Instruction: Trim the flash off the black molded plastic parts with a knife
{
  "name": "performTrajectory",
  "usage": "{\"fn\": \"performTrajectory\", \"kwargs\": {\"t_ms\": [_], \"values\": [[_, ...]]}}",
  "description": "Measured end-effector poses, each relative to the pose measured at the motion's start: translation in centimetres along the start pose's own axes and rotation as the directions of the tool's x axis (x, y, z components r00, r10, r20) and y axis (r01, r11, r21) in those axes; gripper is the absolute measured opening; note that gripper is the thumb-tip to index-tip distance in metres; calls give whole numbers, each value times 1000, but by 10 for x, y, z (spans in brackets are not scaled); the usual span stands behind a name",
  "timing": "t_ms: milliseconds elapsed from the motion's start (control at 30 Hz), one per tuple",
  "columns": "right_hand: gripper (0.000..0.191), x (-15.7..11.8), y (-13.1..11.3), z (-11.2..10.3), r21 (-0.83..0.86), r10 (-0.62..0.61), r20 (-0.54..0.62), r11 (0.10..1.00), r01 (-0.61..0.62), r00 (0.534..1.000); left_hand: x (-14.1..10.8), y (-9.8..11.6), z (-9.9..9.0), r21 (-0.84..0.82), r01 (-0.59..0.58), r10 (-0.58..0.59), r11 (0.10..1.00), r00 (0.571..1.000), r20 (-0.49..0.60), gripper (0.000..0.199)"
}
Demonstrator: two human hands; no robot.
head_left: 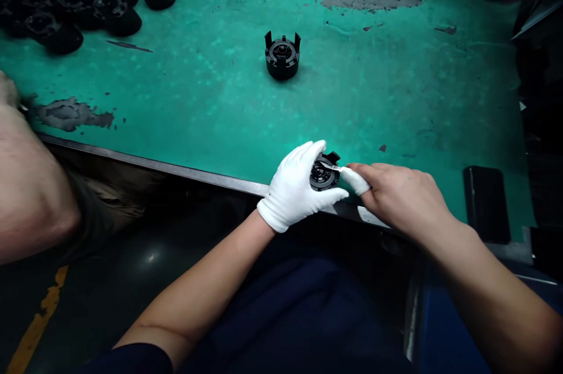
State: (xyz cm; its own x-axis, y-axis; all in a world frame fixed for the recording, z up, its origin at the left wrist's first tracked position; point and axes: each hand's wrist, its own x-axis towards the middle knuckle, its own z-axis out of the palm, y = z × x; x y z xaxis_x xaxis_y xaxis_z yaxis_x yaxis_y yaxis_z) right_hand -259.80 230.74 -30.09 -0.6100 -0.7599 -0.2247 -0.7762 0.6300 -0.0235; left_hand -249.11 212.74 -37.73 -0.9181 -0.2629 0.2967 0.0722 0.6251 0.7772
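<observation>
Near the front edge of the green table, my left hand [297, 186], in a white glove, is wrapped round a round black part [322, 173] with upright tabs. My right hand [396, 192] is bare apart from a white cover on one finger. It pinches a small, thin, light-coloured tool [333, 168] whose tip reaches over the inside of the part. What kind of tool it is cannot be made out. A similar black part [282, 60] stands upright farther back on the table, touched by neither hand.
Many black cylindrical parts [114, 13] crowd the back left of the green table [211, 92]. A dark flat object [487, 204] lies at the right. Another person's bare arm [33, 186] extends in from the left, beside the table's front edge.
</observation>
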Motion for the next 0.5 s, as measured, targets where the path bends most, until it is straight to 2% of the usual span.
{"fn": "performTrajectory", "kwargs": {"t_ms": [100, 233, 300, 500], "values": [[35, -1, 1, 3, 65, 27, 5, 998, -27, 1000, -1, -1, -1, 3, -12, 12, 1000, 1000, -11, 97], [30, -16, -4, 13, 361, 91, 50, 927, -103, 995, -2, 0, -5, -4, -28, 28, 1000, 1000, 4, 100], [25, -23, -10, 20, 454, 86, 58, 885, -103, 995, -2, 1, -7, -4, -27, 27, 1000, 999, 18, 100], [27, -29, -24, 30, 449, 84, 61, 887, -103, 995, -1, 1, -6, 10, -3, 3, 1000, 999, 34, 96]]}}
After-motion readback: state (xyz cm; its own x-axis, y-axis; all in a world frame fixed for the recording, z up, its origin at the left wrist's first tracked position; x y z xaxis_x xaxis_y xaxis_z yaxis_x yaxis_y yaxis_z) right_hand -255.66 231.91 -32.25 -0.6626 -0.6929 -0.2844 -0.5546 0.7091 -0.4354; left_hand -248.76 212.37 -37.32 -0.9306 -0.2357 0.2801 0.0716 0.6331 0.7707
